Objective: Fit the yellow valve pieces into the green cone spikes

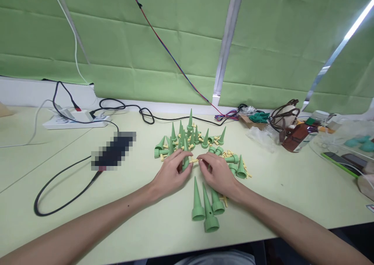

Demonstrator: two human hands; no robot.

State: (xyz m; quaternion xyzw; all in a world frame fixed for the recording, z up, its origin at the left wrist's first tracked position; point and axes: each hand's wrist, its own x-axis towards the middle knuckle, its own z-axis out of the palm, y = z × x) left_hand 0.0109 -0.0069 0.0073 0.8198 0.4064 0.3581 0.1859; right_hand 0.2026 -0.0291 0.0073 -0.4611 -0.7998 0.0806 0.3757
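Between my two hands is a small yellow plastic piece (194, 161). My left hand (171, 175) pinches its left end between thumb and fingers. At its right end are the closed fingertips of my right hand (219, 174). A green plastic cone spike (186, 161) stands upright by my left fingers; whether they touch it, I cannot tell. Several more green spikes (173, 132) stand or lie in a cluster beyond my hands. Nearer to me, three stand together, among them a front spike (210, 223). Small yellow pieces (229, 154) are heaped beyond my right hand, partly hidden by it.
On the left are a blurred dark device (112, 152) with a looped black cable (37, 196) and a white power strip (76, 121). To the right stand a brown bottle (299, 137), a clear plastic bag (263, 138) and a green-edged phone (340, 165). Green covering (175, 43) hangs behind the table.
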